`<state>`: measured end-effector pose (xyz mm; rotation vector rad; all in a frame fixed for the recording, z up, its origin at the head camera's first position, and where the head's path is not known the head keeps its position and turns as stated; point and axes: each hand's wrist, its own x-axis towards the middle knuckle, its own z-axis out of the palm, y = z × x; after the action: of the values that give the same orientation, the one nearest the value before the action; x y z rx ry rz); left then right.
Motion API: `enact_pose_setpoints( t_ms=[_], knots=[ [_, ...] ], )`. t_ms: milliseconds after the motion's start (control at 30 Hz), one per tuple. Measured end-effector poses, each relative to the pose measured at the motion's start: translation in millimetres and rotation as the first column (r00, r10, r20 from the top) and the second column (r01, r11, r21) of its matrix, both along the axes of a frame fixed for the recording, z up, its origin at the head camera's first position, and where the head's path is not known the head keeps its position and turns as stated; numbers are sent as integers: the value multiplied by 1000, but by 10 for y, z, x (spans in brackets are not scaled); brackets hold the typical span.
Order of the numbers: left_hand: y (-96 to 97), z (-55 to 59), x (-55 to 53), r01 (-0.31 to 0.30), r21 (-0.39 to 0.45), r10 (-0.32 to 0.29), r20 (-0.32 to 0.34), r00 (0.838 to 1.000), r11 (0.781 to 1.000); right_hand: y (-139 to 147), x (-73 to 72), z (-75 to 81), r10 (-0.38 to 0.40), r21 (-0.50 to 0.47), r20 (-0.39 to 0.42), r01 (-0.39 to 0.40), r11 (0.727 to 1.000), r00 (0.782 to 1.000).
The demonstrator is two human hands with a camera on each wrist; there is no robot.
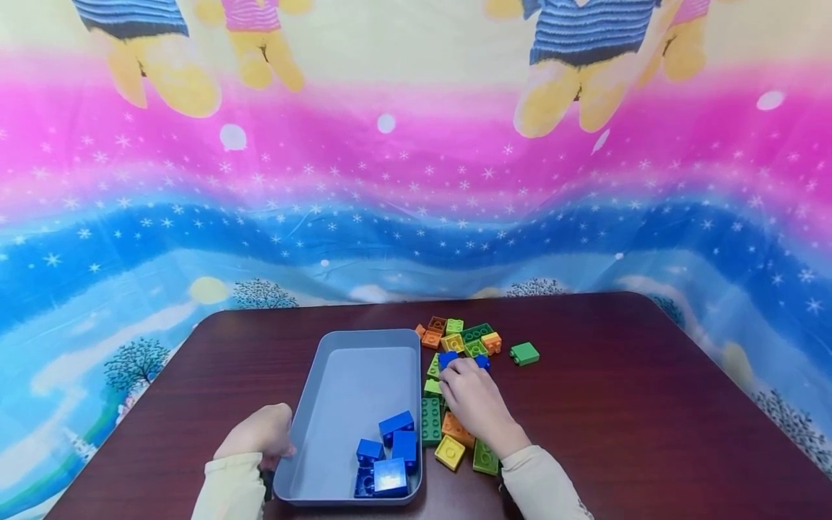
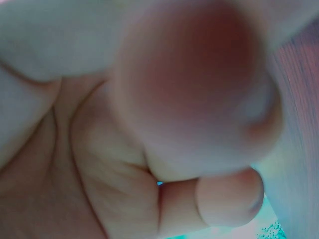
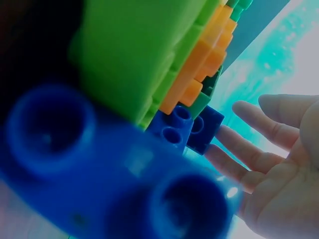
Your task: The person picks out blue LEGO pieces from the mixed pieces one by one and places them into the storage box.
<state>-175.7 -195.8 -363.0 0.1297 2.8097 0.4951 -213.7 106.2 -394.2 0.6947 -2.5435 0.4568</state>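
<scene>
A grey tray (image 1: 351, 383) stands on the table with several blue bricks (image 1: 404, 448) in its near right corner. Beside its left rim is my left hand (image 1: 256, 431), fingers loosely curled; the left wrist view shows its fingers (image 2: 229, 199) with no object between them. Over a pile of toy bricks right of the tray reaches my right hand (image 1: 477, 401). Its fingers (image 3: 254, 149) are nearly straight in the right wrist view, fingertips right at a dark blue brick (image 3: 207, 129). Another blue brick (image 3: 124, 184) looms close to that camera, partly covering a light green brick (image 3: 134, 50).
The pile also has a green brick (image 1: 431, 421), a yellow brick (image 1: 450, 452), an orange brick (image 1: 458, 429) and several more. A separate green brick (image 1: 524, 353) lies to the right on the dark wooden table (image 1: 624, 404). A printed cloth (image 1: 390, 180) hangs behind.
</scene>
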Motion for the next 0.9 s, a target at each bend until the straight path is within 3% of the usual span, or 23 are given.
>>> enact_pose_setpoints(
  t_ms=[167, 300, 533, 733, 900],
  knots=[
    [-7, 3, 0, 4, 11, -4, -1, 1000, 1000, 43, -15, 15, -12, -9, -21, 12, 1000, 1000],
    [-6, 12, -13, 17, 7, -17, 4, 1000, 1000, 132, -39, 42, -66, -45, -23, 65, 997, 998],
    [-3, 13, -12, 18, -9, -18, -1, 1000, 1000, 296, -70, 59, -172, -61, 171, 184, 981, 970],
    [-2, -6, 0, 27, -34, -28, -28, 999, 999, 303, -82, 25, -154, -49, 281, 174, 983, 947],
    [2, 2, 3, 22, -39, -23, -29, 999, 999, 294, -80, 9, -162, -29, 309, 180, 983, 937]
  ],
)
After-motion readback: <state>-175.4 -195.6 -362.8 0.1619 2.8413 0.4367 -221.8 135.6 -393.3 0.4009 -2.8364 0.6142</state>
